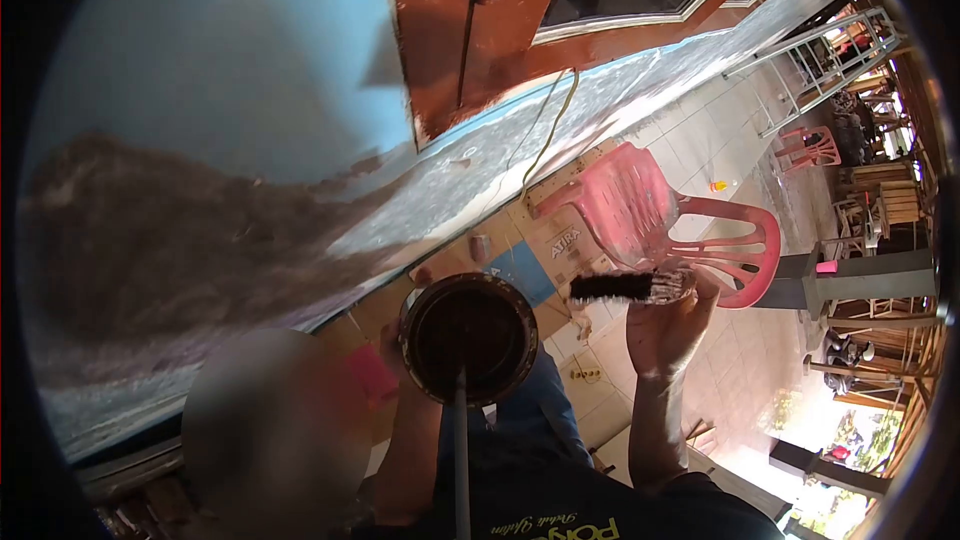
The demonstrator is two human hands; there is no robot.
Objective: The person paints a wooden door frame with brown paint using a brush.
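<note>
The right hand [668,332] has its grip clamped on a flat, dark-bristled paintbrush [612,287], held up just beside a round, brown-stained paint can [470,402]. The left hand [404,380], partly hidden, has its grip closed around the can's side. A faded red plastic chair [628,200] stands near, beyond the brush, by the blue-painted wall [260,60].

A narrow gap parts the tin [531,315] and brush [612,287]; a pink chair [628,202] blocks beyond.
</note>
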